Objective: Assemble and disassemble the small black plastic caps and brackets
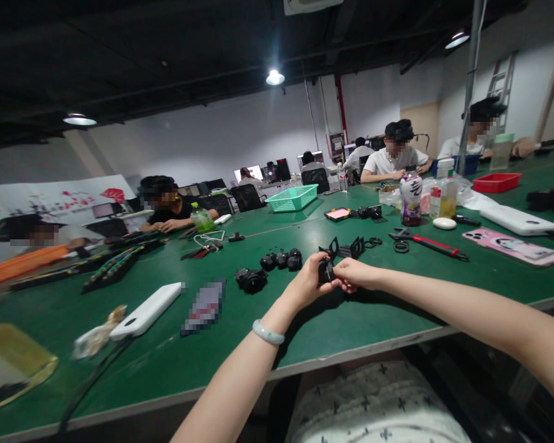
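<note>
Both my hands meet over the green table (277, 332) around a small black part (325, 271), whose exact kind I cannot make out. My left hand (308, 280), with a pale bangle on its wrist, is closed around it. My right hand (353, 275) pinches at its right side, fingertips close to the left ones. Just beyond the hands lie black bracket-like pieces (351, 248). To the left sit several black rounded parts (281, 260) and a larger black device (251, 280). Red-handled pliers (429, 244) and black rings (401, 247) lie to the right.
Left of me are a white power bank (148, 311) with a cable and a blurred dark packet (204, 306). On the right lie a pink phone case (514, 246), a white device (517, 219) and bottles (411, 198). A green basket (292, 198) stands farther back; other people sit around the table.
</note>
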